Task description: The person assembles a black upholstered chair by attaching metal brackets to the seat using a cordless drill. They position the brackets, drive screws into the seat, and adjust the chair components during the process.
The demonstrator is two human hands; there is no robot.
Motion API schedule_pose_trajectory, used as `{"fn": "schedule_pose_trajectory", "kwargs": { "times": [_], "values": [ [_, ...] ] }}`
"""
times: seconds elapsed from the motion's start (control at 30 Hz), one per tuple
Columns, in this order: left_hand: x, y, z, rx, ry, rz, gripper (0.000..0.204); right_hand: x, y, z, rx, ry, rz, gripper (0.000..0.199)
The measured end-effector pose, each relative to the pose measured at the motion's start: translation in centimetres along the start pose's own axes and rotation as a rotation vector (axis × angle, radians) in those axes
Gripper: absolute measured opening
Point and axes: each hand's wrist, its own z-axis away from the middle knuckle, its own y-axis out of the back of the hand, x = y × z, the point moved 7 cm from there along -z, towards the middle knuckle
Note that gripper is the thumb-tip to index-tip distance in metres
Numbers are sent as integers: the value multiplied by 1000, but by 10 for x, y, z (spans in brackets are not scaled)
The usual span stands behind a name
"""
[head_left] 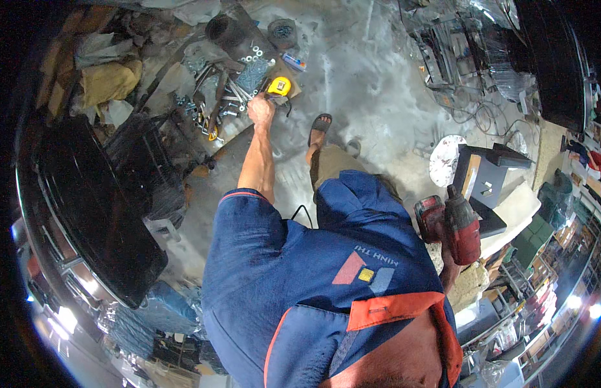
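Note:
My left hand (261, 111) reaches down to a heap of tools and hardware on the floor. Its fingers are closed, and whatever they hold, if anything, is hidden. Just beyond it lies a yellow tape measure (279, 86). Several wrenches (234, 94) spread out beside that hand, next to a pile of small metal fasteners (252, 74). Off to my right side, my right hand (450, 262), partly hidden, grips a red and black cordless impact driver (462, 233).
Beyond the heap stand a round container of fasteners (283, 32) and a dark pipe-like cylinder (221, 29). Large black panels (87, 200) are at left. At right are a dark boxy part (484, 178), a white round piece (446, 158) and a loose cable (484, 119).

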Motion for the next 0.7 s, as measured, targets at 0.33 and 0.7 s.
{"fn": "schedule_pose_trajectory", "kwargs": {
  "times": [0.33, 0.7],
  "values": [
    [17, -27, -4, -12, -233, -598, 26, -46, -22, -22, -523, -53, 645, 38],
    [1, -14, -32, 217, -520, -687, 39, -48, 6, -14, 119, 279, -424, 46]
  ]
}}
